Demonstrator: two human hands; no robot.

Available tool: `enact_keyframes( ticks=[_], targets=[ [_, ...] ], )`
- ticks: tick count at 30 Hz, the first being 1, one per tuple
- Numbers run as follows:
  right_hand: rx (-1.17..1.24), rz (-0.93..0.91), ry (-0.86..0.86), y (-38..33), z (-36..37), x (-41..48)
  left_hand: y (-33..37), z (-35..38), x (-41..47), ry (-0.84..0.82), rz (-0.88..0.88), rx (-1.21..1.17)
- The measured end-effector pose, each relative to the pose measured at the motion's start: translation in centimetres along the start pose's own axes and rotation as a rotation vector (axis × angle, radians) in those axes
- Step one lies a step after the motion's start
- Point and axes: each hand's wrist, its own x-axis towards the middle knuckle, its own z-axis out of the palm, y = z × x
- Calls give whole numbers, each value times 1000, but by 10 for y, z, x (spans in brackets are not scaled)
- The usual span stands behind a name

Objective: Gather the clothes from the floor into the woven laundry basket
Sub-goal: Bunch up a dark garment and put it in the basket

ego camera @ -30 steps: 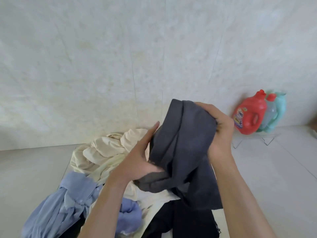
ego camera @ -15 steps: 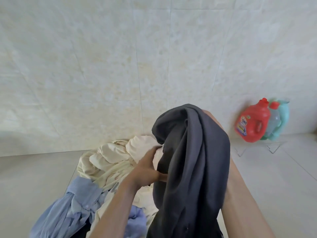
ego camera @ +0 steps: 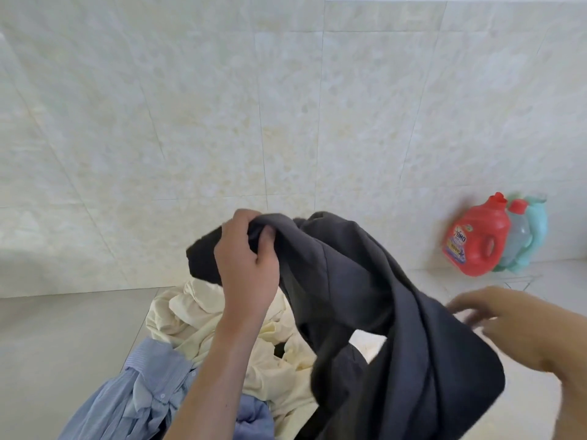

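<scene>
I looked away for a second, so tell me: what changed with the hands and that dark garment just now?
The left hand took over the dark grey garment, gripping its top edge and lifting it. The right hand, which held it a second ago, let go and swung out to the right, open and blurred. The cream garment, blue shirt and red detergent bottle stayed put.

Detergent bottles (ego camera: pixel 495 238) against tiled wall (ego camera: pixel 222 106)

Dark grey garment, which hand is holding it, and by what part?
The left hand grips the dark grey garment at a bunched upper edge; the right hand is open, blurred, not gripping.
</scene>
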Motion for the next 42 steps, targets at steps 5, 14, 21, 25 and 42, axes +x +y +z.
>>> enact_keyframes(
  ticks=[5, 14, 21, 25, 42],
  targets=[
    [39, -230, -51, 17, -2, 10, 54, -8, 14, -30, 52, -171],
    [805, -226, -49, 36, 133, 57, 77, -10, -4, -435, -443, -792],
    [1094, -83, 262, 22, 115, 63, 47, -20, -1, -581, -244, -680],
    [1365, 7, 464, 9, 99, 77, -4, -18, -8, -566, -477, -423],
    [745, 224, -226, 30, 80, 51, 28, 18, -18, -447, -609, -527]
  ],
)
